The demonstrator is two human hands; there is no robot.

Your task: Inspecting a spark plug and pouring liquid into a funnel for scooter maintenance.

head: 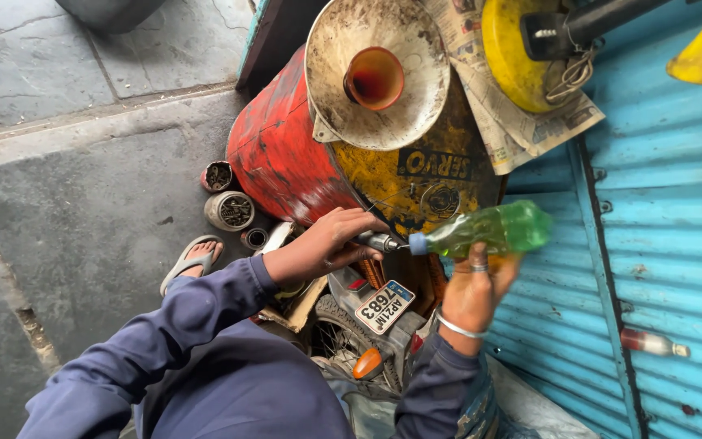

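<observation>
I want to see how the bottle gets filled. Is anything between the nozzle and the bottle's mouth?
Nothing visible is. The left hand holds the metal nozzle with its tip right at the blue mouth of the green bottle, which the right hand holds from below, lying sideways.

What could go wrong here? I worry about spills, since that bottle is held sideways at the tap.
The green bottle lies almost level at the small tap on the drum, so liquid may run back out. Only the right hand steadies it from beneath; it could slip. Any spill would likely land on the wheel below.
</observation>
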